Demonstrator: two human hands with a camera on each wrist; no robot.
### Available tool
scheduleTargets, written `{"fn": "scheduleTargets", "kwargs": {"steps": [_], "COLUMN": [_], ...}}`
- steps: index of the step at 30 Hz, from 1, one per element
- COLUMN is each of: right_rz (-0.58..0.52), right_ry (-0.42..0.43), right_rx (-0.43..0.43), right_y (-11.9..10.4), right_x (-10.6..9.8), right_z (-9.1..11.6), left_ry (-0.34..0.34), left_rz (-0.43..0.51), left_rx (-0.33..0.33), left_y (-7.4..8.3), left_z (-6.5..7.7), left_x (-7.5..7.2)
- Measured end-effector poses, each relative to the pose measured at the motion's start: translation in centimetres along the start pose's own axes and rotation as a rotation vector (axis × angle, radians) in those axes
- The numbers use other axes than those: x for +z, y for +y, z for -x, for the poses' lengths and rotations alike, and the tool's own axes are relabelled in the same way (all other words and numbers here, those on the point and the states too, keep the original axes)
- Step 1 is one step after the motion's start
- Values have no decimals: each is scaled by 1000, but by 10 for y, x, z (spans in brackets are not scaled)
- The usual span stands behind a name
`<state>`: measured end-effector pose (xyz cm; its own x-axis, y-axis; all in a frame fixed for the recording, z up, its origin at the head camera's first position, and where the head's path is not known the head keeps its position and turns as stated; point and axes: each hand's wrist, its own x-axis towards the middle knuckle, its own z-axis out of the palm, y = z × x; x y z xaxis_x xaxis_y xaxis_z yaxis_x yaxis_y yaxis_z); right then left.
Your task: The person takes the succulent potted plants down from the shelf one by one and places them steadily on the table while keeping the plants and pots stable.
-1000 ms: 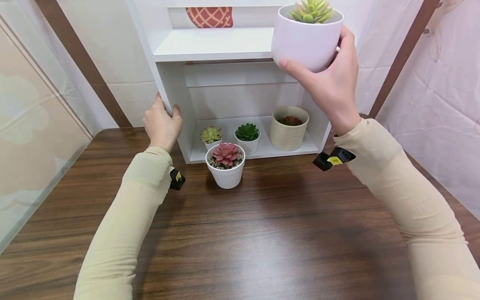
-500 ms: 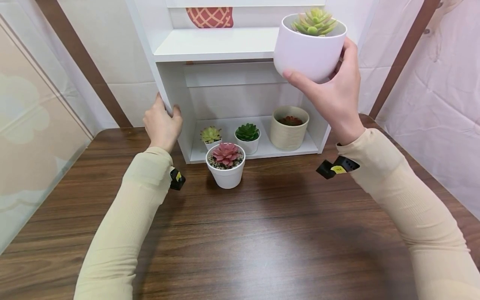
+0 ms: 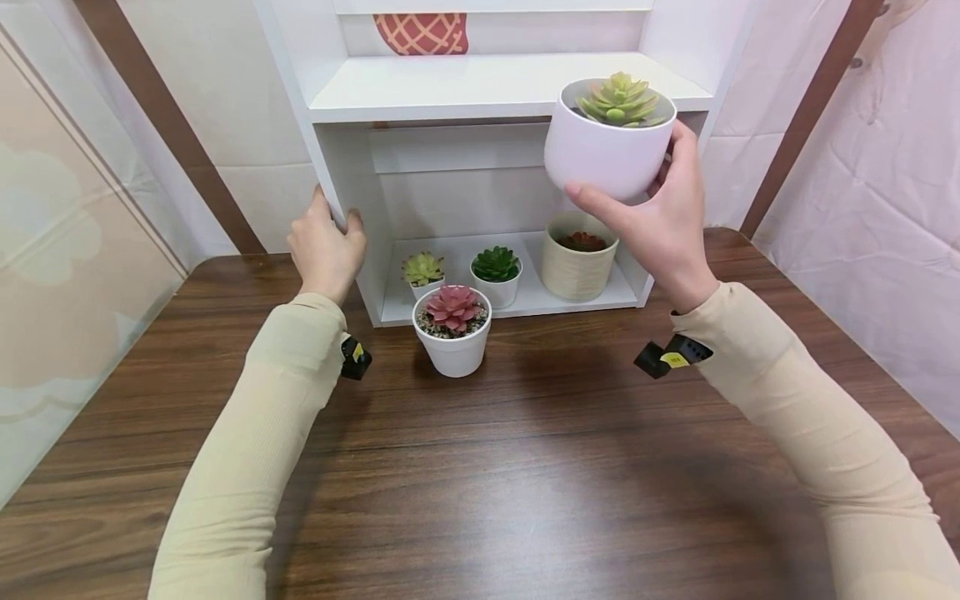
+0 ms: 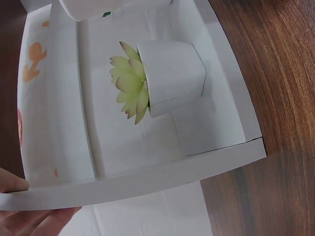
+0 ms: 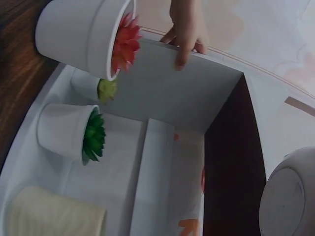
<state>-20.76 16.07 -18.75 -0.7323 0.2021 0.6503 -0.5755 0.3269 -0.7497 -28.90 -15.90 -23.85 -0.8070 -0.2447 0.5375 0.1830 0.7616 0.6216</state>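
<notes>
My right hand [image 3: 671, 233] holds a rounded white pot [image 3: 600, 158] with a light green succulent [image 3: 618, 102]. The pot is raised in front of the white shelf [image 3: 442, 83], just below its middle board; its underside [image 5: 283, 204] shows in the right wrist view. My left hand [image 3: 326, 254] grips the shelf's left side panel [image 4: 133, 177], thumb on the inner face and fingers on the outer. On the table just before the shelf stands a white pot [image 3: 456, 354] with a pink-red succulent [image 3: 453, 308].
On the lower level are a small white pot with a yellow-green succulent [image 3: 422, 268], a white pot with a dark green succulent [image 3: 496, 264], and a beige pot [image 3: 577, 271] with a reddish plant. The wooden table [image 3: 480, 483] spreads out in front.
My right hand has come down with the white pot, from the middle board's height to below its front edge, and lately a little left. My left hand keeps its place on the side panel.
</notes>
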Motion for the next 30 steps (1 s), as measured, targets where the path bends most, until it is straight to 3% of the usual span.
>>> {"fn": "scheduleTargets", "kwargs": {"steps": [30], "right_rz": [5], "right_ry": [-118], "right_rx": [47], "right_y": [26], "right_x": [6], "right_z": [22], "left_ry": [1], "left_rz": [1], "left_rx": [6], "left_y": [-2], "left_z": [-1], "left_x": [2]}}
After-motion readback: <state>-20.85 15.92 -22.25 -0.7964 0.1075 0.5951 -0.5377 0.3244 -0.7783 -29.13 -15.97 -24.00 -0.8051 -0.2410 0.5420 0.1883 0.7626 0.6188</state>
